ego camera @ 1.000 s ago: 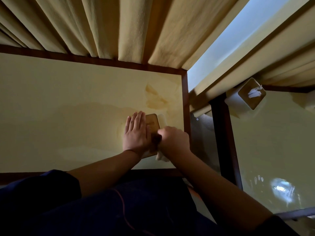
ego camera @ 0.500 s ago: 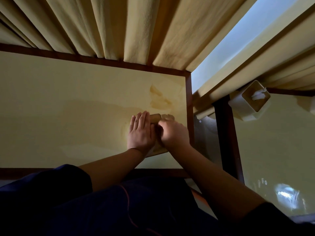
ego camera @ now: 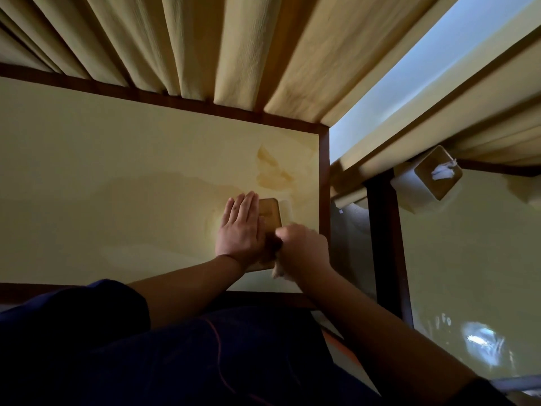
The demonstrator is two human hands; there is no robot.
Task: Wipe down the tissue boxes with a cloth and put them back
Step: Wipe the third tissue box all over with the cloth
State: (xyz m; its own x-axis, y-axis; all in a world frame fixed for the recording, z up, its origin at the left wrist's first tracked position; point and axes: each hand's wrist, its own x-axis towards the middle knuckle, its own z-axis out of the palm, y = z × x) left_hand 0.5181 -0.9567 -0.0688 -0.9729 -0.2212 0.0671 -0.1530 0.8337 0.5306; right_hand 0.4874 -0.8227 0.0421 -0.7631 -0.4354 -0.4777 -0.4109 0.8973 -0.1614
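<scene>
My left hand (ego camera: 240,230) lies flat, fingers straight and together, palm pressed down on the tissue box (ego camera: 270,213). My right hand (ego camera: 303,249) is fisted just beside it, fingers curled round a cloth (ego camera: 278,271). Both forearms extend forward, bare.

Tissue box under our hands (ego camera: 270,213): tan-brown top, paler cream sides.
Cloth (ego camera: 278,270): we see white.
Table (ego camera: 117,183): pale yellow top with darker ochre blotches, dark reddish-brown rim.
Curtain (ego camera: 205,48): we see plain cream-yellow, shaded in vertical folds.
Second tissue box (ego camera: 430,183): white body, tan top, white tissue.
Sleeve (ego camera: 73,317): dark navy.
</scene>
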